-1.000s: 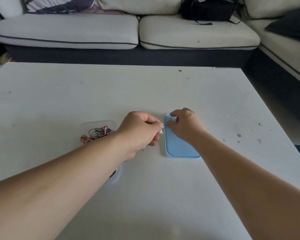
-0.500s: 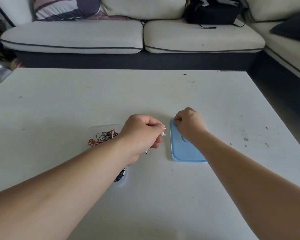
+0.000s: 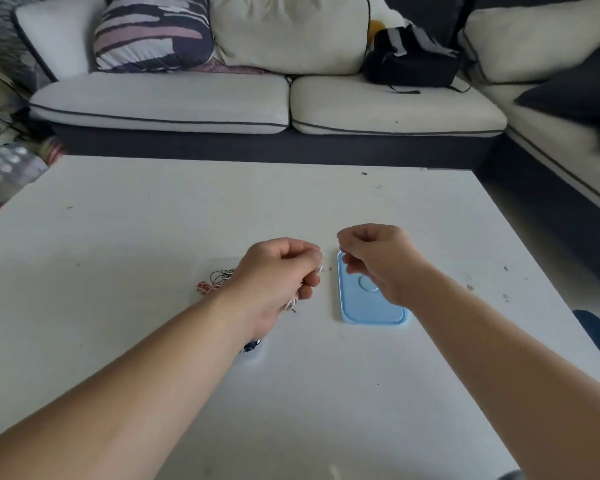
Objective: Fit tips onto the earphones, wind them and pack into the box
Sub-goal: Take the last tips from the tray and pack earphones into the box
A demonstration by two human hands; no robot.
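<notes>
Now the right hand (image 3: 378, 261) has lifted off the blue lid (image 3: 371, 310), fingers curled; I can't tell if it picked anything up. Left hand (image 3: 281, 271) clamped on an earphone (image 3: 321, 269), mid-counter (image 3: 153, 237). Tip-fitting looks next. Box (image 3: 219, 282) sits behind the left hand.

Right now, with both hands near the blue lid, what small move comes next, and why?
Probably bring the right hand across to the left hand: the left grips an earphone, white end poking rightward, and the right's fingers pinch together above the blue lid. What they pinch is too small to see.
</notes>
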